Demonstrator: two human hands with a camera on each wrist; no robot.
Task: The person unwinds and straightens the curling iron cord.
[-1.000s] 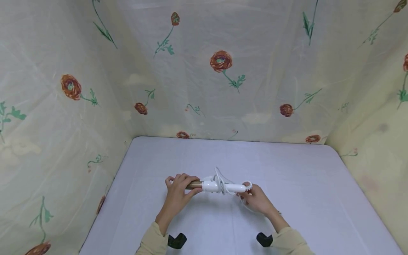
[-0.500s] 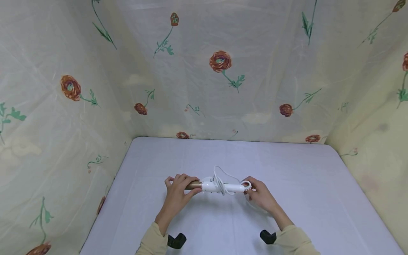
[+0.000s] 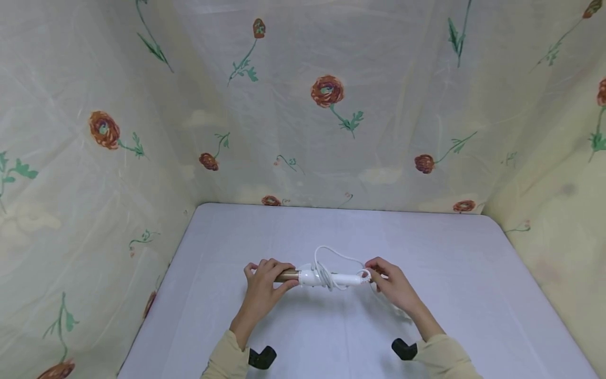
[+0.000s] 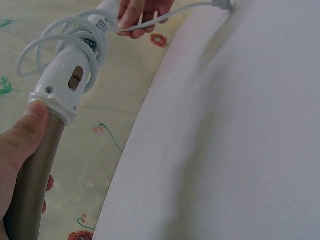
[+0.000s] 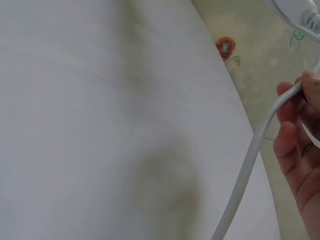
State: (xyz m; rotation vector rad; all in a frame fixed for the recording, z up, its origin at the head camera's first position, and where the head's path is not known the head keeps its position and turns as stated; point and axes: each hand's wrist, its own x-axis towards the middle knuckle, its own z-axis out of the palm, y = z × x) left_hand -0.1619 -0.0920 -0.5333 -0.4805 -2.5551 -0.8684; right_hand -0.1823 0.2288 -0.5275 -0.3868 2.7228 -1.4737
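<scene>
Above the table, a curling iron (image 3: 310,278) with a white handle and a brownish-gold barrel (image 4: 37,170) is held level. My left hand (image 3: 262,287) grips the barrel, its thumb against the white collar. Several loops of white cord (image 4: 65,37) are wound round the handle. At the handle's far end, my right hand (image 3: 394,284) pinches the cord between thumb and fingers. A free length of cord (image 5: 245,175) hangs below the right fingers. In the left wrist view, a pale plug (image 4: 222,4) shows at the top, partly cut off.
A table with a white cover (image 3: 265,226) lies beneath both hands. Flower-printed cloth (image 3: 293,121) surrounds it at the back and sides. Black pieces stick out by the left sleeve (image 3: 222,358) and the right sleeve (image 3: 447,358).
My right hand has moved right and slightly away from me, from the handle's end, drawing the cord into a wider loop above the handle. My left hand has stayed nearly still.
</scene>
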